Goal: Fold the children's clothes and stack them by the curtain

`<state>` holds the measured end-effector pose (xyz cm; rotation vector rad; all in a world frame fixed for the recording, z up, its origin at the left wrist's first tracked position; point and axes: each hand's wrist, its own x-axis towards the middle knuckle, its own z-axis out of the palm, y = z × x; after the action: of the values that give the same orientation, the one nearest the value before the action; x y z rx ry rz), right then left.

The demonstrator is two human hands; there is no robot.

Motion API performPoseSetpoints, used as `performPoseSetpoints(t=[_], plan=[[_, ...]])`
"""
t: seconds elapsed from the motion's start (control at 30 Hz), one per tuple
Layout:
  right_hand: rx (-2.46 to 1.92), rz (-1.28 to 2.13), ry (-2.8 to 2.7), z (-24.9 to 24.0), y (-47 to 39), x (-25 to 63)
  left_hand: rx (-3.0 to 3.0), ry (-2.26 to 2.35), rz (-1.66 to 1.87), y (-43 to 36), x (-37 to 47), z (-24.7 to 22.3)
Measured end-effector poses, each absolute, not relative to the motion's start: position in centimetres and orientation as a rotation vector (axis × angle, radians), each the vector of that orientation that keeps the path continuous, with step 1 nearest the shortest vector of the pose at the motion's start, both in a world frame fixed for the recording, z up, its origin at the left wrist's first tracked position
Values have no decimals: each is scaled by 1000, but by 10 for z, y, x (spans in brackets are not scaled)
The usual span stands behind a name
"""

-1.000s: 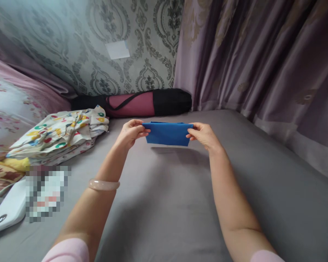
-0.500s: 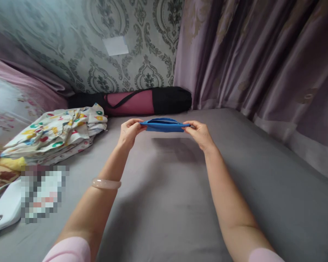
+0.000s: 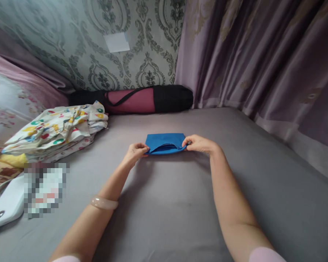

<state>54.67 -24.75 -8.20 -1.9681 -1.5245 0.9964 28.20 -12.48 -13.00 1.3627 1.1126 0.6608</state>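
A folded blue cloth [image 3: 165,139] lies low over the grey bed sheet, its far part flat and its near edge raised slightly. Along that near edge the layers part in a curved gap. My left hand [image 3: 135,153] pinches the near left corner between thumb and fingers. At the near right corner, my right hand [image 3: 201,144] grips the cloth in the same way. A pale bangle [image 3: 104,203] sits on my left forearm. Whatever may be inside the fold is hidden.
The grey sheet [image 3: 164,218] spreads all around. To the left are a stack of patterned folded fabric [image 3: 57,127], a white device [image 3: 8,203] and a blurred-out item. A pink-and-black roll bag [image 3: 133,101] lies against the wall; curtains [image 3: 224,54] hang at right.
Both hands have come down and nearer with the blue cloth. Before, it was held up edge-on above its shadow; now its far part rests flat on the sheet.
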Motion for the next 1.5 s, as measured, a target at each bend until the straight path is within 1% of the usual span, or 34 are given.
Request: performPoseSetpoints(t=[0.17, 0.3, 0.4, 0.47, 0.5, 0.6, 0.63, 0.7, 0.87, 1.03, 1.17, 1.37, 1.5], plan=[[-2102, 1039, -1610, -77, -250, 546, 1660, 1100, 541, -131, 275, -136], [-2136, 1204, -1520, -74, -252, 544, 2161, 1130, 447, -133, 271, -137], [-2136, 1254, -1473, -77, -250, 545, 2534, 1022, 487, -136, 268, -137], [-2121, 1143, -1479, -82, -245, 545, 2694, 957, 532, -139, 268, -138], [-2098, 1036, -1496, -85, -241, 545, 2742, 926, 546, -141, 269, -138], [-2016, 604, -1573, -95, -224, 538, 2817, 810, 508, -146, 275, -136], [-1996, 489, -1606, -99, -218, 535, 2832, 789, 467, -148, 277, -134], [-1985, 374, -1692, -105, -207, 525, 2856, 806, 380, -150, 281, -132], [-2079, 318, -1932, -125, -197, 500, 2909, 849, 279, -152, 280, -130], [-2210, 239, -2006, -147, -197, 490, 2884, 858, 308, -151, 276, -133], [-2229, 233, -2040, -151, -196, 492, 2764, 893, 444, -148, 272, -140], [-2231, 313, -2030, -140, -193, 489, 2411, 1105, 899, -135, 263, -161], [-2179, 254, -2019, -134, -180, 470, 2188, 1283, 976, -128, 261, -173]])
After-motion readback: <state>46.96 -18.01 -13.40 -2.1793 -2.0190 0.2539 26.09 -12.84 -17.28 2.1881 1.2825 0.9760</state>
